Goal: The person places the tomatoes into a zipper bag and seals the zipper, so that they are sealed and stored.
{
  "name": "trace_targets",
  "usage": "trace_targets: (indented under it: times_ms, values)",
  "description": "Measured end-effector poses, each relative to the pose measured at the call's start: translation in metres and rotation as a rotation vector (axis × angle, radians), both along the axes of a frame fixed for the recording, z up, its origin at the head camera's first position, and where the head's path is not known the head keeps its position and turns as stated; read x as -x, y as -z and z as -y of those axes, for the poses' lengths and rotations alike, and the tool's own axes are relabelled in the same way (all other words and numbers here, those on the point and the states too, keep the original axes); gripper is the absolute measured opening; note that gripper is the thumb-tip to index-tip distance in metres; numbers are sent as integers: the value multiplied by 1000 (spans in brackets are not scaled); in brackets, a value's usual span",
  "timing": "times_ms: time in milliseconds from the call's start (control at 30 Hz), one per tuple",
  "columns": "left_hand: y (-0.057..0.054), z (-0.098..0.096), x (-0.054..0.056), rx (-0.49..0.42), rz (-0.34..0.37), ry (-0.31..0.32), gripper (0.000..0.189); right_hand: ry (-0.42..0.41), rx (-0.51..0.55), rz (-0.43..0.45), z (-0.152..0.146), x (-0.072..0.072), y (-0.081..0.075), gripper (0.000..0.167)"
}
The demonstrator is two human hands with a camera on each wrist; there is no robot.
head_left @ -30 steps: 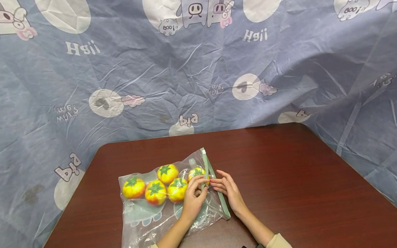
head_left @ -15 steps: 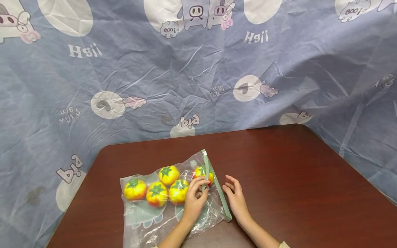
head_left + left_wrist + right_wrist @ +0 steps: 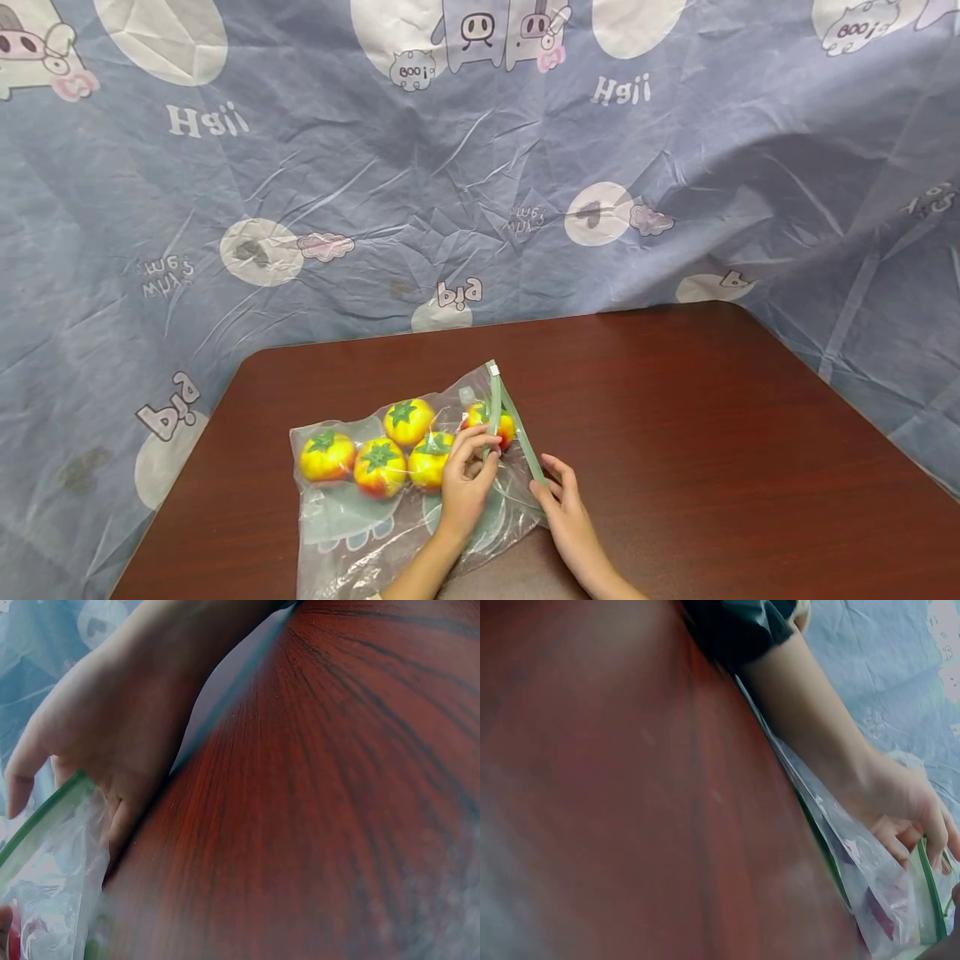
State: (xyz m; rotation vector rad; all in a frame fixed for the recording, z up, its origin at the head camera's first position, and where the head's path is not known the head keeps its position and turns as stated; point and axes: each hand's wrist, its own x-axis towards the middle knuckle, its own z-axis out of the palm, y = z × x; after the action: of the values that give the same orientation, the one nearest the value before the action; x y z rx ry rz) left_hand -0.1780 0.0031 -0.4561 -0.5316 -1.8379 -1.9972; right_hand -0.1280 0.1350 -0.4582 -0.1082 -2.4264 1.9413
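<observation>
A clear plastic zipper bag (image 3: 408,525) with pale green print lies on the table. Inside it are several yellow-and-red toy tomatoes (image 3: 381,468) with green leafy tops. Green strips (image 3: 527,446) line the parted mouth at its right end, and a white slider (image 3: 494,370) sits at their far corner. My left hand (image 3: 467,487) pinches the near-left strip between thumb and fingers, beside the rightmost tomato (image 3: 501,423). My right hand (image 3: 570,515) holds the other strip toward its near end, thumb on the bag's side. Green edging (image 3: 56,806) also shows by a hand in the left wrist view.
The dark reddish-brown table (image 3: 675,425) stretches to the right and behind the bag. A wrinkled blue-grey cloth (image 3: 405,175) with cartoon prints hangs behind the table and along its sides.
My right hand draws away from the bag's mouth to the right, then comes back lower down and takes the right strip. My left hand keeps its pinch. The rightmost tomato shifts slightly right.
</observation>
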Motion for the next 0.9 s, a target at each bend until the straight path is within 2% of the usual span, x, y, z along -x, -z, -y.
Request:
trace_targets:
  times_ms: [167,333,600,767,900]
  values:
    - [-9,1,-5,-9,-15,-8,13,-29,-8,39,2,-7,1,54]
    - [-8,2,-5,-21,8,-6,13,-34,19,22,3,-9,2,56]
    - [-7,2,-5,-14,26,-4,14,-33,-28,-24,5,-10,5,60]
    - [3,1,2,-25,6,5,15,-8,-99,-58,3,-6,6,45]
    - [11,-1,6,-9,-15,-3,16,19,-99,-97,1,-4,7,25]
